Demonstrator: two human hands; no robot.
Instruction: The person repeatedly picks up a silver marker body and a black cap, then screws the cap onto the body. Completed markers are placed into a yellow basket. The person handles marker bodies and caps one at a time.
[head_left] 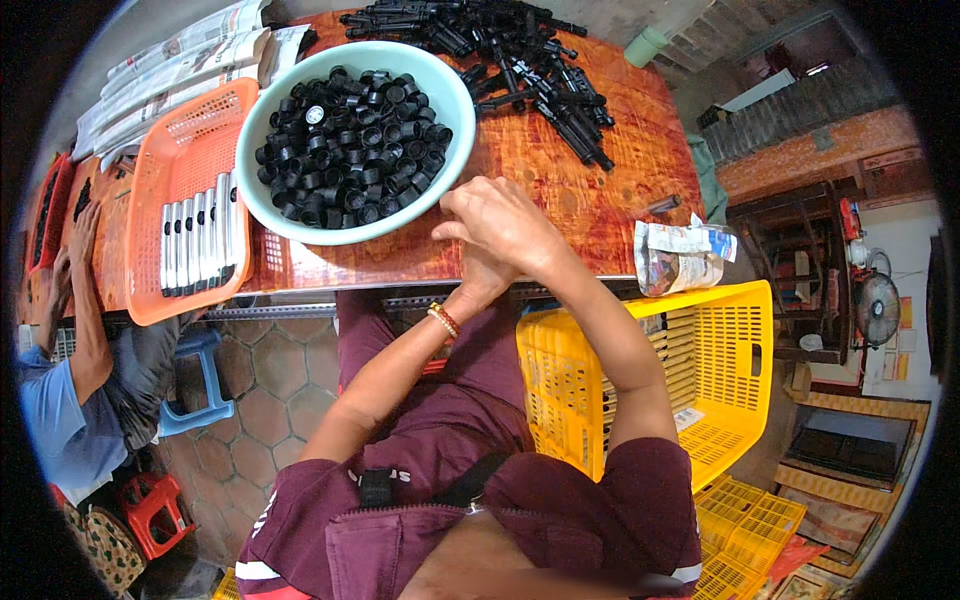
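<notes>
Both bare hands meet over the near edge of the wooden tabletop (625, 190). The right hand (508, 222) crosses over the left hand (487, 274), its fingers bent and aimed toward 9 o'clock; whether they grip anything I cannot tell. The left fingers are hidden beneath it, so their state cannot be told either.

From the hands, a pale green bowl (454, 95) sits just beside them at 10 o'clock, heaped with black caps (350, 150), one showing a whitish face. Past it, at 9 o'clock, an orange basket (195, 150) holds a row of silver tubes (186, 235). A pile of black rods (570, 110) spreads between 12 and 1 o'clock. At 3 o'clock a plastic bag (685, 258) stands at the tabletop's edge, and a yellow crate (728, 365) is at 4 o'clock. Well apart, at 9 o'clock, are a co-worker's hands (82, 240).
</notes>
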